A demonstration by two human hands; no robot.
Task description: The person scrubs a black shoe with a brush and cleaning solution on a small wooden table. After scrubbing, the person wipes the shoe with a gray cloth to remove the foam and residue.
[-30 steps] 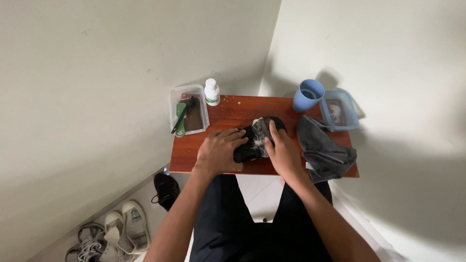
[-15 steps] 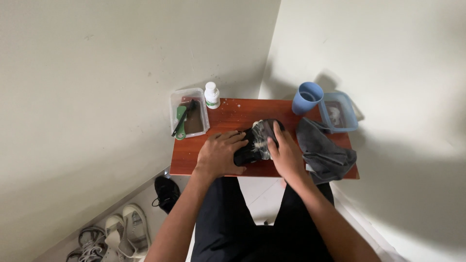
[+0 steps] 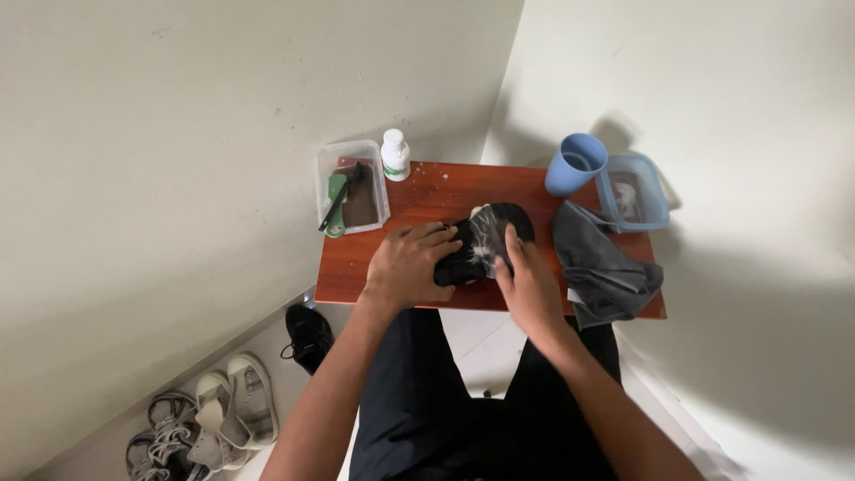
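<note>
A black shoe [image 3: 499, 233] with white foam on it lies on a small reddish-brown table [image 3: 419, 200]. My left hand [image 3: 405, 263] grips the shoe's near end and holds it down. My right hand [image 3: 527, 283] rests on the shoe's right side, fingers pressed on the foamy upper. Whether the right hand holds a cloth or brush is hidden.
A clear tub [image 3: 352, 187] with brown water and a green brush stands at the table's left end, a white bottle [image 3: 395, 154] beside it. A blue cup [image 3: 574, 164], a blue-rimmed tub [image 3: 634, 193] and a grey cloth [image 3: 601, 263] are on the right. Shoes [image 3: 209, 419] lie on the floor.
My right hand has shifted slightly along the shoe's side. The left hand keeps its grip and the shoe stays in place.
</note>
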